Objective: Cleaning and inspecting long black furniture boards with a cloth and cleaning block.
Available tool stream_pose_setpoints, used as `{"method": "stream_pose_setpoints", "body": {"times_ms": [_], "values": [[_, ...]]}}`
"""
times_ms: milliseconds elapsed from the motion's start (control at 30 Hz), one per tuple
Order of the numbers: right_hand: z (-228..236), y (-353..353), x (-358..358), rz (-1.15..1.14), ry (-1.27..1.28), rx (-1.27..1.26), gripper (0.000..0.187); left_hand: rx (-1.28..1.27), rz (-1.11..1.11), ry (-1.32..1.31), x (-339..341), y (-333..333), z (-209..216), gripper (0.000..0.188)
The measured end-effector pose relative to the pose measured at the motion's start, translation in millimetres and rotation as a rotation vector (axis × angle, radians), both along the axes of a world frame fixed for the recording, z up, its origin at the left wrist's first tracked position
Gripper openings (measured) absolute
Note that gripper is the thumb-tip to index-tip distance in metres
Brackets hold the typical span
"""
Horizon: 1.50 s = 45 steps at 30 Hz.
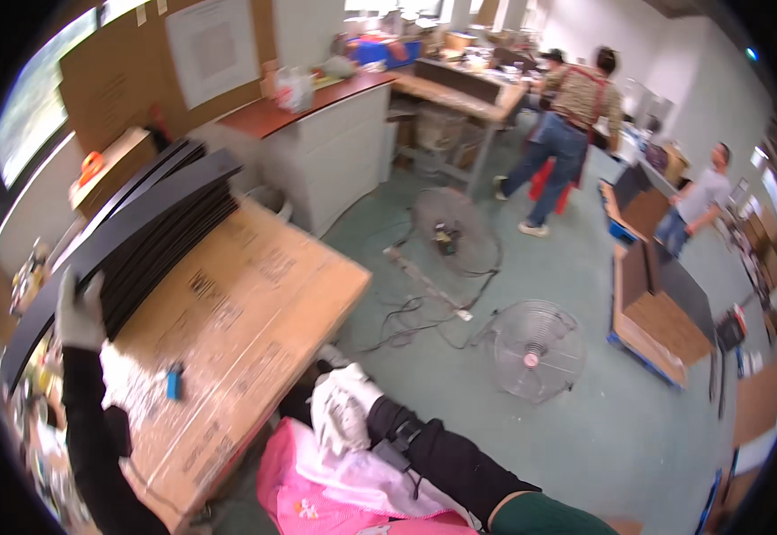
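Observation:
My left hand (82, 314), in a white glove, grips the edge of a long black board (139, 214), with its fingertips over the upper side. That board lies on top of a stack of similar black boards (174, 234) at the left. The stack rests on a large brown cardboard box (254, 294). My right hand (344, 412), also in a white glove, hangs low beside the pink cloth (304, 473) over my body. It is away from the boards, and its fingers are too blurred to make out. A small blue object (174, 383) lies on the cardboard near my left forearm.
Two round floor fans (538, 352) (456, 232) stand on the green floor, with cables around them. A white cabinet (344, 152) with a red-brown top is beyond the box. Pallets with panels (660, 325) are at the right. Several people (575, 116) are farther back.

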State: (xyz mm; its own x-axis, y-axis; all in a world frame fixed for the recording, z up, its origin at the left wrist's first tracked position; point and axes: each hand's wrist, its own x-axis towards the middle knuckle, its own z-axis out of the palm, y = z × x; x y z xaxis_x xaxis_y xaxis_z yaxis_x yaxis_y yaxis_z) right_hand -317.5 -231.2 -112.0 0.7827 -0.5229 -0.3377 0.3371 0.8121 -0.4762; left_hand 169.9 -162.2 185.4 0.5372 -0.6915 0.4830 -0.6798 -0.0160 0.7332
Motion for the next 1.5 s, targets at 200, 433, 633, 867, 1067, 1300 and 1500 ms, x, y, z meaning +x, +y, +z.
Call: {"method": "stream_pose_setpoints", "body": {"times_ms": [200, 433, 633, 867, 1067, 1300, 1500], "values": [[-28, -23, -9, -0.52, 0.529, -0.359, 0.016, -0.502, -0.204, 1.399, -37, -77, -55, 0.023], [-18, -18, 7, -0.442, 0.706, -0.617, 0.02, -0.494, 0.13, 1.549, -34, -114, -127, 0.025], [-23, -18, 17, -0.394, 0.777, -0.665, 0.016, -0.454, 0.159, 1.663, -8, -153, -187, 0.031], [-12, -19, 27, -0.402, 0.824, -0.649, 0.012, -0.449, 0.121, 1.687, 22, -190, -241, 0.04], [-12, -21, 29, -0.389, 0.884, -0.624, 0.009, -0.4, 0.093, 1.699, 40, -211, -261, 0.044], [-12, -19, 26, -0.381, 0.947, -0.612, 0.014, 0.03, 0.15, 1.503, 36, -221, -238, 0.047], [1, -16, 42, -0.333, 1.058, -0.617, 0.014, 0.029, 0.117, 1.441, 17, -207, -196, 0.051]]}}
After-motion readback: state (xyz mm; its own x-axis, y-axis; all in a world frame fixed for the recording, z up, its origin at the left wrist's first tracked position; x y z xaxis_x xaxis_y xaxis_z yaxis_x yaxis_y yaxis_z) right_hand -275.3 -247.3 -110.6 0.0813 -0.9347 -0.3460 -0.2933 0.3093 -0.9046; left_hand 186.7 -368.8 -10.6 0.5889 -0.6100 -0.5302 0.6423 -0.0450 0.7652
